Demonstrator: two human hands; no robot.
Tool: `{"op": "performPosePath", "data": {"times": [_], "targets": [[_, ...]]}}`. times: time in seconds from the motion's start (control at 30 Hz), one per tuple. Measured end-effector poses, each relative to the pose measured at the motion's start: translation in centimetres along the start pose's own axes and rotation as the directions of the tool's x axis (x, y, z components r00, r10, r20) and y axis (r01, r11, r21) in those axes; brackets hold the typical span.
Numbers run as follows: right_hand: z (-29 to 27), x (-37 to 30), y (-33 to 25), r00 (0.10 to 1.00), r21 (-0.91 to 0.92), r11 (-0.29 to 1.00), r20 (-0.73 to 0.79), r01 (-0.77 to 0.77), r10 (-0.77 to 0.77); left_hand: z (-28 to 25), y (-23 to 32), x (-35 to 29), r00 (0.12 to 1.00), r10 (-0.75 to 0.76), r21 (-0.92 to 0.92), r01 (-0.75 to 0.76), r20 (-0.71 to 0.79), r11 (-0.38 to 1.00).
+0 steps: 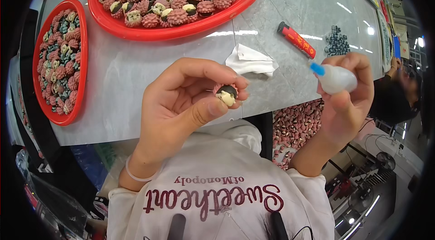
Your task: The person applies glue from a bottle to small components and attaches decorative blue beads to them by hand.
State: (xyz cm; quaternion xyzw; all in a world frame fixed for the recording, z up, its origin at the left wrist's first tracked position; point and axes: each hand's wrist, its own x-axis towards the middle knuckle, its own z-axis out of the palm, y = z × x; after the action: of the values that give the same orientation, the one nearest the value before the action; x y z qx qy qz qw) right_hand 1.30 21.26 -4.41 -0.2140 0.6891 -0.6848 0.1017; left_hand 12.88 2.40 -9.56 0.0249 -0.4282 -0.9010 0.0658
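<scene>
Left hand (176, 104) pinched small pink figurine (226, 93), face turned up for access; right hand (346, 99) clasped glue bottle (334, 78), blue nozzle aimed left. Red trays (136, 31) far on worktop (136, 81).

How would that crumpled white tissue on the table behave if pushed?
The tissue looks thin and crumpled, so it is probably floppy and very light. On the glossy grey table it would likely slide or fold over rather than roll.

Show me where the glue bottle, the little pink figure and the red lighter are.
Glue bottle (337, 79): head view, on its white body, held in the right hand.
Pink figure (226, 93): head view, on its face, pinched by the left hand's fingertips.
Red lighter (297, 40): head view, mid-barrel, lying on the table.
</scene>
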Motion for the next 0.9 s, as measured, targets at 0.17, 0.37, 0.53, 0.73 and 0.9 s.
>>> {"op": "performPosePath", "data": {"times": [0.17,0.37,0.53,0.73,0.9], "targets": [[1.0,-0.4,-0.4,0.998,-0.055,0.998,0.066,0.008,-0.004,0.1,-0.2,-0.1,0.999,0.042,0.023,-0.042,-0.009,0.999],[1.5,-0.5,-1.0,0.998,-0.177,0.983,0.052,0.046,-0.038,0.3,-0.3,-0.1,0.999,0.032,-0.001,-0.032,0.004,0.999],[2.1,-0.3,-1.0,0.997,-0.266,0.961,0.041,0.077,-0.068,0.8,-0.1,0.1,0.995,0.017,0.148,-0.002,-0.103,0.989],[1.3,0.3,-2.1,0.815,-0.408,0.734,0.466,0.543,-0.344,0.8,-0.1,0.2,0.993,0.019,0.145,-0.003,-0.113,0.989],[1.2,-0.6,-2.5,0.807,-0.413,0.719,0.471,0.559,-0.358,0.6,-0.2,0.1,0.995,0.020,0.135,-0.007,-0.099,0.991]]}}
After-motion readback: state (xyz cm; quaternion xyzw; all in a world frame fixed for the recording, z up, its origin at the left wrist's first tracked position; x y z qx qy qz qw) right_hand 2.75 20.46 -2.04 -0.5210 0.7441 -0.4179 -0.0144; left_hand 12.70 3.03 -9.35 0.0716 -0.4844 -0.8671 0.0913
